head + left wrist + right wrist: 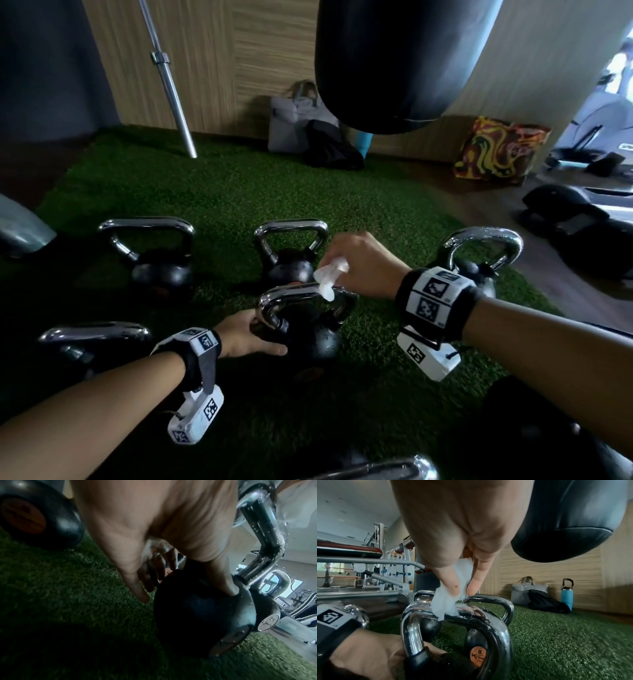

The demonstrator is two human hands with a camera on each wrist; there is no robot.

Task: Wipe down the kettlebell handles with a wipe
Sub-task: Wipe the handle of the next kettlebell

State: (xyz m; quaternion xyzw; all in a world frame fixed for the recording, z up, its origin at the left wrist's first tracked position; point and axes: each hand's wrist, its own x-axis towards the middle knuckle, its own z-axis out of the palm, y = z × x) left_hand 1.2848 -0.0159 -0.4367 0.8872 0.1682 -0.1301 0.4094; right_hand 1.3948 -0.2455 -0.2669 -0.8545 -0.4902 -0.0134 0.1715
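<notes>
A black kettlebell (pixel 308 337) with a wet chrome handle (pixel 294 296) stands on the green turf in the middle of the head view. My left hand (pixel 260 334) grips it low on the left, thumb on the body (pixel 197 615) by the handle's foot (pixel 264 534). My right hand (pixel 337 270) pinches a crumpled white wipe (pixel 327 279) between thumb and fingers. In the right wrist view the wipe (pixel 443 604) lies on the top bar of the handle (pixel 488 623).
Several other kettlebells stand around: back left (pixel 161 274), back centre (pixel 291 263), right (pixel 476 270), near left (pixel 78 346). A black punching bag (pixel 394 61) hangs overhead. A barbell (pixel 168 78), bags (pixel 298 123) and a blue bottle (pixel 567 596) line the wall.
</notes>
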